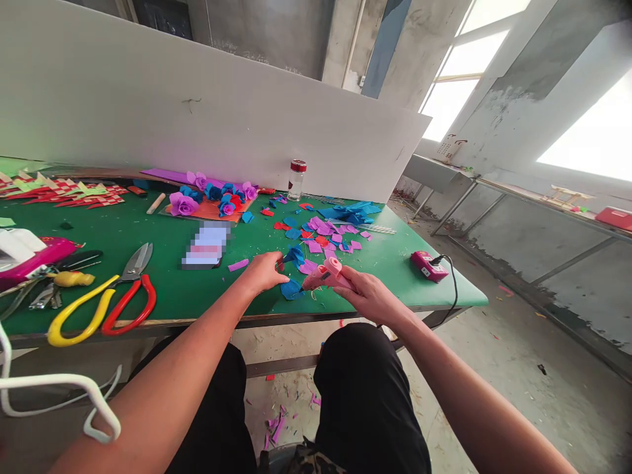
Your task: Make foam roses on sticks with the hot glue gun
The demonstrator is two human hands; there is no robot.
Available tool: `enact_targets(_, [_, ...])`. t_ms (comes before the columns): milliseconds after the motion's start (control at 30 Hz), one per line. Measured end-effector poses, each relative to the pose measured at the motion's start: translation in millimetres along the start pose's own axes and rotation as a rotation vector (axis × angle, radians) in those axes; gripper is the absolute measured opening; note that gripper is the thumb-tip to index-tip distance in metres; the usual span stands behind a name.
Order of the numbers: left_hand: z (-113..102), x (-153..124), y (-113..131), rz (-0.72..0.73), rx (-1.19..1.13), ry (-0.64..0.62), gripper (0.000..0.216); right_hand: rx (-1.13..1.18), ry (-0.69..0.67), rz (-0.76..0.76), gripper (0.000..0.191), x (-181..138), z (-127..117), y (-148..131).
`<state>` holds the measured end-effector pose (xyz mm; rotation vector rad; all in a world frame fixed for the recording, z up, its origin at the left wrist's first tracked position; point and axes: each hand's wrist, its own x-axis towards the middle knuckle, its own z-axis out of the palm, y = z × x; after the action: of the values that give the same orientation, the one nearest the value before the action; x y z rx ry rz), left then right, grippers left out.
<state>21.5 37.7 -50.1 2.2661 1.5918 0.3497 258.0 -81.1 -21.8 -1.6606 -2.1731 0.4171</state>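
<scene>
My right hand is wrapped around a pink hot glue gun, whose nozzle points left at a round blue paper petal by the table's front edge. Just across from it, my left hand has curled fingers and holds a small dark blue paper flower; the exact grip is partly hidden. The thumb of that hand is close to the blue petal. Behind both hands lie loose purple petals, with red and blue ones mixed in.
Finished purple and blue paper roses lie at the back beside a glass jar. Left are a phone and large scissors. A pink power socket with a black cable sits right. A white board stands behind the green table.
</scene>
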Motion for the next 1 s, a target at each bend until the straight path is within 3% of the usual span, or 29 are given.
enact_targets(233, [0, 0, -1, 0.001, 0.003, -0.004, 0.024, -0.013, 0.032, -0.006, 0.022, -1, -3, 0])
enact_targets(600, [0, 1, -1, 0.012, -0.024, 0.005, 0.023, 0.242, 0.016, -0.032, 0.018, -2, -12, -12])
enact_targets(1000, [3, 2, -4, 0.027, -0.046, 0.015, 0.021, 0.104, -0.032, -0.027, 0.024, 4, -4, -14])
